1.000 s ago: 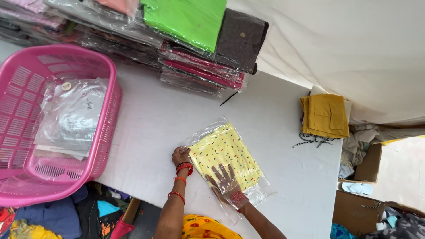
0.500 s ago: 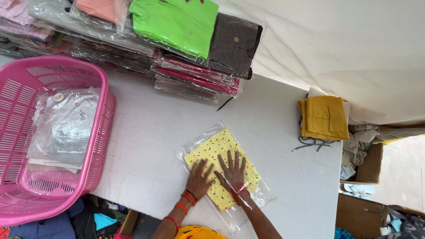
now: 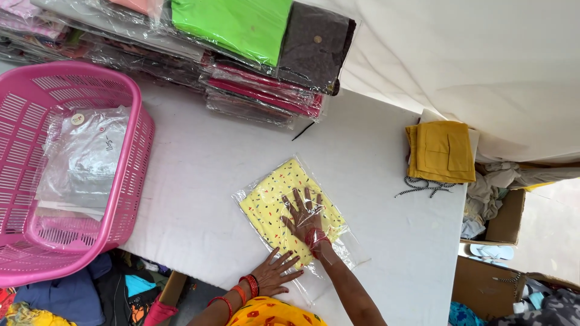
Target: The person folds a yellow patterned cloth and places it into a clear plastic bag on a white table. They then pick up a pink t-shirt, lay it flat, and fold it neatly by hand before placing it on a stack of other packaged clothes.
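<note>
A yellow garment with small coloured specks lies in a clear plastic bag on the white table. My right hand rests flat on the middle of the garment with fingers spread; plastic seems to lie over the hand and its red bangle. My left hand, with red and orange bangles at the wrist, presses flat on the bag's near edge at the table's front.
A pink plastic basket holding clear bagged items stands at the left. Stacks of bagged garments, green and dark grey on top, line the back. Folded mustard cloth lies at the right edge, with cardboard boxes beyond it.
My left hand has slid from the packet's left corner down to its near edge. My right hand has moved up onto the middle of the garment. The packet has hardly shifted.
</note>
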